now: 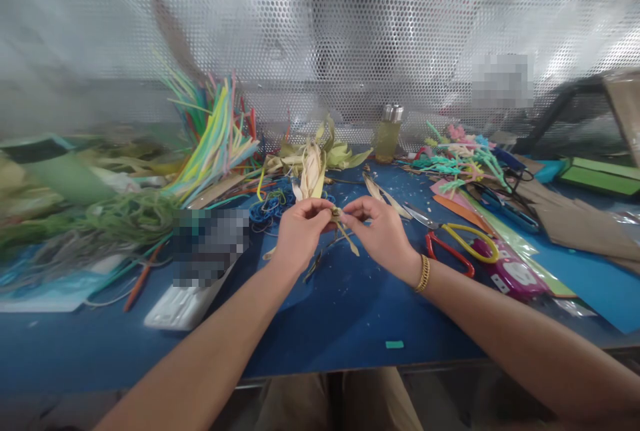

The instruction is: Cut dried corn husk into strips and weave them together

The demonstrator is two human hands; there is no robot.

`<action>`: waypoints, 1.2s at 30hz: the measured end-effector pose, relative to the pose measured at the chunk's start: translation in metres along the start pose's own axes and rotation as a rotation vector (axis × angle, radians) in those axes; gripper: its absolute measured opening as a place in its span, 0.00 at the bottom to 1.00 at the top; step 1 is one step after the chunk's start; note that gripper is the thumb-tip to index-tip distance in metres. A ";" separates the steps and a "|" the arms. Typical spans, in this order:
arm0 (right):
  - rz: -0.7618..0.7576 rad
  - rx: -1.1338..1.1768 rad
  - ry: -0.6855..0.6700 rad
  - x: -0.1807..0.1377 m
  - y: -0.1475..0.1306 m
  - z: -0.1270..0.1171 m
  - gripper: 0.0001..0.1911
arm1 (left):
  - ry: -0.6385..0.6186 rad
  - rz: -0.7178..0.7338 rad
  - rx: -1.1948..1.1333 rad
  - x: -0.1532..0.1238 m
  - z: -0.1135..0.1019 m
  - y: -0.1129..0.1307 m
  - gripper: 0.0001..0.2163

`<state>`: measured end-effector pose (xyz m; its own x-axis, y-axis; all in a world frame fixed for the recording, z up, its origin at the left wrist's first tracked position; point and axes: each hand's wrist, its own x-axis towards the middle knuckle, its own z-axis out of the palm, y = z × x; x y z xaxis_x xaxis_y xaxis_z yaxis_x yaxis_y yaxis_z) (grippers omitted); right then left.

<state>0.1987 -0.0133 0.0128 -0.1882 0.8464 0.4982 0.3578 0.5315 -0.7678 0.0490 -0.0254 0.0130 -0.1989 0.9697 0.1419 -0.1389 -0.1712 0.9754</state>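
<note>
Both hands meet over the middle of the blue table (pixel 350 311). My left hand (pixel 299 231) is closed around the base of a bundle of dried corn husk leaves (pixel 313 174) that stands up from its fingers. My right hand (pixel 381 229) pinches a thin husk strip (pixel 349 237) at the same base, where a small dark knot shows. A gold bracelet (pixel 424 273) sits on the right wrist. Below the hands a dark thin tool lies on the table, partly hidden.
Scissors with red and yellow handles (pixel 463 244) lie right of the hands. Coloured strips (pixel 215 137) and green fibre (pixel 120 217) pile at the left, more husks (pixel 330 151) and a glass bottle (pixel 389 132) at the back, brown paper (pixel 580 224) at the right. A perforated metal wall stands behind.
</note>
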 end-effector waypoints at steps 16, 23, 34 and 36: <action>0.055 -0.122 -0.008 0.001 -0.002 -0.001 0.05 | -0.031 -0.035 0.039 -0.001 -0.002 0.003 0.08; 0.055 -0.103 0.021 0.002 0.003 0.001 0.04 | -0.091 -0.019 0.052 -0.002 -0.003 0.002 0.10; -0.171 -0.261 0.019 0.000 -0.002 -0.002 0.05 | -0.080 -0.080 0.035 -0.002 -0.002 0.004 0.07; -0.196 -0.260 0.033 -0.001 -0.003 -0.002 0.05 | -0.080 -0.103 0.018 -0.002 -0.002 0.005 0.07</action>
<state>0.1995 -0.0155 0.0153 -0.2488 0.7248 0.6425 0.5397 0.6546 -0.5294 0.0470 -0.0283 0.0176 -0.1062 0.9929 0.0529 -0.1371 -0.0673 0.9883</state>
